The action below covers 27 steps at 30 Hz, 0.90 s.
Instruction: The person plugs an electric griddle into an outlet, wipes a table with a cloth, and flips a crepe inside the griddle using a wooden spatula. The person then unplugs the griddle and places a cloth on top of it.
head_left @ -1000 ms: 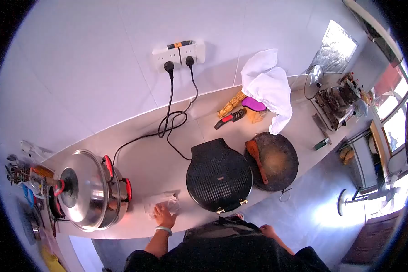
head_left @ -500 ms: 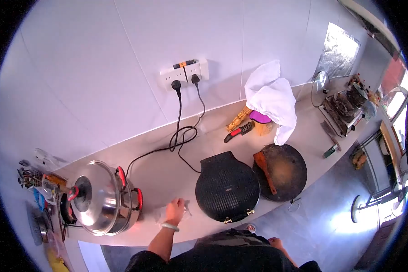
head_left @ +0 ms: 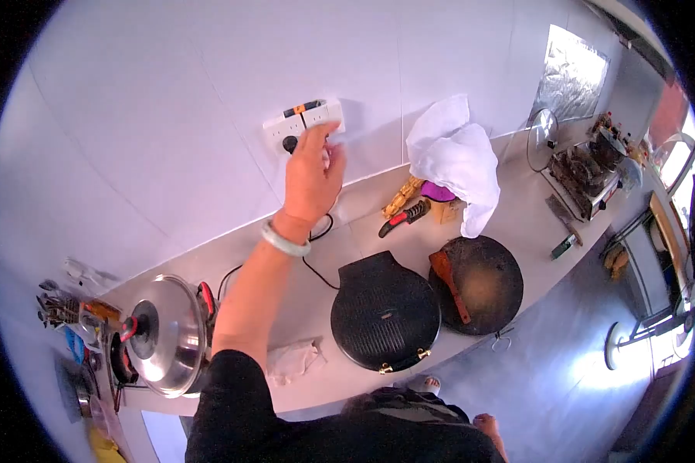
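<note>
My left hand, with a pale bangle on the wrist, is raised in front of the white wall socket. Its fingers are bent and apart, and they cover the place of the right-hand plug. Whether they touch it is hidden. One black plug shows just left of the fingers. A black cord runs down to the black round electric griddle, which is closed. Low beside my body, my right hand hangs with its fingers curled and nothing visible in them. A crumpled pale cloth lies on the counter.
A steel pot with a domed lid stands at left. Right of the griddle is a dark round pan with a wooden spatula on it. Behind lie a red-and-black brush and a white cloth. A stove is farther right.
My left hand has left the pale cloth on the counter and risen to the wall socket. My right hand stays low by my body. The view has shifted slightly.
</note>
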### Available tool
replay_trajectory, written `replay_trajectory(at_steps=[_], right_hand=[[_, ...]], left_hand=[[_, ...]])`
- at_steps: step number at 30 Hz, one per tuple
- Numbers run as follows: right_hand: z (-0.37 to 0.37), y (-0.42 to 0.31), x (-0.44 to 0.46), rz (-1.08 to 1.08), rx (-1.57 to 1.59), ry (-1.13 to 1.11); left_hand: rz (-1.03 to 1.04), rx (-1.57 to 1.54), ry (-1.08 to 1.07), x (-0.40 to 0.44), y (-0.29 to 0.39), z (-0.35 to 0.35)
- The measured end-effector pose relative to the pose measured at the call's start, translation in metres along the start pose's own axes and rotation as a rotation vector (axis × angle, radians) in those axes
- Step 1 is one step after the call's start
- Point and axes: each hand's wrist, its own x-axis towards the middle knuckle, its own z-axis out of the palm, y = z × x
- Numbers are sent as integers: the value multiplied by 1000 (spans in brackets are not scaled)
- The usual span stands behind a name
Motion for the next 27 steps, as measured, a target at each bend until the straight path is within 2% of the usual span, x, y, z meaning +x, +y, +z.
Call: replay_trajectory(at_steps=[1,2,3,4,5,6,7,9,10,11,12,13,15,16,18,21,23,24,26,27], right_hand=[[1,21,11,-31,-90,-44],[3,23,8,18,223,52],[2,29,-1,68,537,150],[-11,14,-8,49,462,181],[-24,-13,-18,221,544,184],[-23,-11,-15,209,575,174],[-22,-6,-13,198,601,164],[-16,-7,-11,147,481,151],[-6,3,-6,193,624,94],[-2,4,-7,88,312,114],[4,8,-7,54,236,103],[17,15,-9,22,161,93],[62,75,3,39,405,46],[84,112,10,-36,548,12],[116,150,13,145,689,-235],[99,135,-14,93,424,-162],[91,129,-25,36,280,-103],[89,127,-31,19,200,-82],[81,99,-45,64,-38,-113],[72,71,-54,116,-185,-157]], left_hand=[[75,-78,51,12,34,-8],[384,-38,160,16,52,-13],[571,-12,82,9,75,-25],[757,2,-3,2,99,-37],[838,-47,-114,-13,113,-36],[910,-99,-235,-28,127,-36],[1005,-203,-195,-38,124,-16],[769,495,-278,-60,76,24],[296,216,-303,-58,42,44],[5,127,-292,-44,8,55],[-282,31,-240,-29,-26,66],[-301,150,-149,-23,-67,72],[-335,232,-60,-9,-104,70],[-361,329,-74,-1,-113,71],[-412,522,-102,13,-127,73],[-440,678,-242,28,-141,73],[-438,684,-304,39,-147,74],[-474,626,-341,42,-173,78],[-121,817,-215,46,-237,98],[-206,620,-192,44,-248,96]])
